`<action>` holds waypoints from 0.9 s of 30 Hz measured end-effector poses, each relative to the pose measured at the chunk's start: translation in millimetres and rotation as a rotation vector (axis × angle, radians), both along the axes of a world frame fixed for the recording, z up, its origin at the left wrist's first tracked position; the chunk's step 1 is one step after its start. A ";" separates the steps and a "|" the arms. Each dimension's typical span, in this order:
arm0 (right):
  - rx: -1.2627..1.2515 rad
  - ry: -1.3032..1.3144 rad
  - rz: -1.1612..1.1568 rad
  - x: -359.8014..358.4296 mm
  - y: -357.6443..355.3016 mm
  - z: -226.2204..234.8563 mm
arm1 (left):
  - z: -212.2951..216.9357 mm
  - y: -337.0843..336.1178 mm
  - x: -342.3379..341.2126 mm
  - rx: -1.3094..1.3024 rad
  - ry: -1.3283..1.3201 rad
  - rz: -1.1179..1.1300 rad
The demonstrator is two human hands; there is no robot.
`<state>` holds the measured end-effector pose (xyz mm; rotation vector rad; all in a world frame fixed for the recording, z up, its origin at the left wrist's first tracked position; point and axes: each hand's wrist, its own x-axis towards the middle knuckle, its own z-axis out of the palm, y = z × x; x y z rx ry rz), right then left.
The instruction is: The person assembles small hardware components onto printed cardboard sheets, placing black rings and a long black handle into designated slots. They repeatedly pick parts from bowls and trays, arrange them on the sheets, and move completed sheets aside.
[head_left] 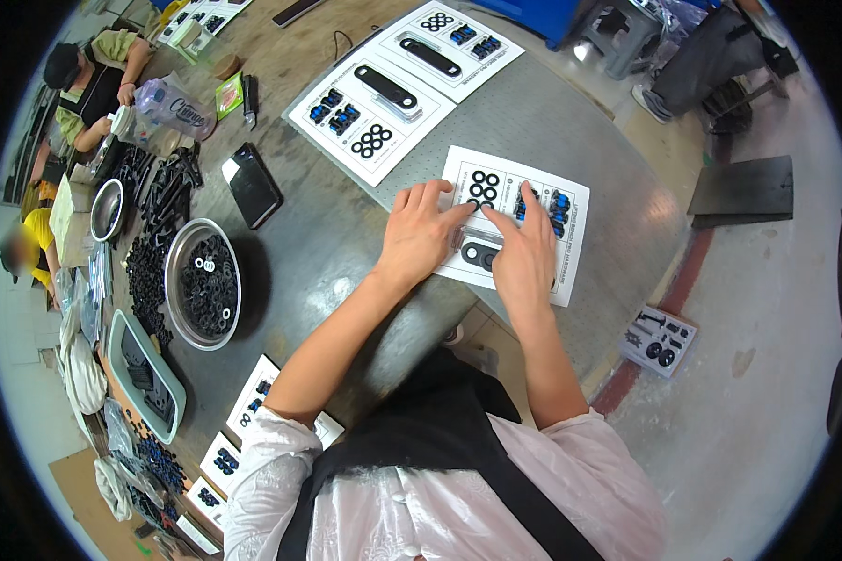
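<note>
A white printed card [571,257] lies on the metal table in front of me. It carries black rings [485,183] in two columns, blue-and-black hardware pieces [559,213] and a dark flat part [478,254] with round holes, partly covered by my hands. My left hand [419,232] rests at the card's left edge, fingers stretched and apart, one fingertip at the lowest rings. From the other side my right hand [526,257] reaches in, its thumb by those same rings and another finger extended over the blue-and-black pieces. Neither hand visibly grips anything.
Two similar filled cards [374,173] lie farther back. To the left are a black phone [253,185], a steel bowl of black rings [203,285] and a grey-green tub [122,360] of dark parts. More cards [223,456] lie near my left arm. Another person [98,89] works at far left.
</note>
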<state>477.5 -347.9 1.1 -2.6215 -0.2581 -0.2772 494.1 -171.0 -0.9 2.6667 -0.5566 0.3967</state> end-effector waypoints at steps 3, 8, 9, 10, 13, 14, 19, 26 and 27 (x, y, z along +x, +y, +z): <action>0.044 0.033 0.015 1.4 -4.2 6.1 | 2.8 1.1 -0.8 -0.002 -0.009 0.015; 0.253 -0.019 -0.010 1.1 -54.3 18.2 | 9.5 10.7 -22.7 -0.192 0.241 0.293; 0.256 -0.012 -0.018 -2.6 -68.3 21.6 | 5.1 14.9 -30.0 -0.272 0.363 0.360; 0.258 -0.005 -0.025 -8.7 -83.4 23.0 | 1.9 16.6 -39.0 -0.353 0.485 0.426; 0.124 0.150 0.054 -33.6 -123.6 16.4 | 21.0 11.8 -54.0 -0.534 0.615 0.349; 0.072 0.217 0.077 -43.9 -130.1 24.1 | 23.6 12.1 -56.3 -0.583 0.661 0.358; -0.001 0.266 0.102 -60.7 -142.6 21.1 | 24.0 16.3 -64.7 -0.661 0.768 0.279; 0.051 0.115 0.082 -52.0 -144.4 6.7 | 25.6 12.5 -32.0 -0.638 0.690 0.274; 0.066 0.092 0.058 -50.3 -142.2 4.9 | 25.7 10.0 -21.8 -0.645 0.669 0.271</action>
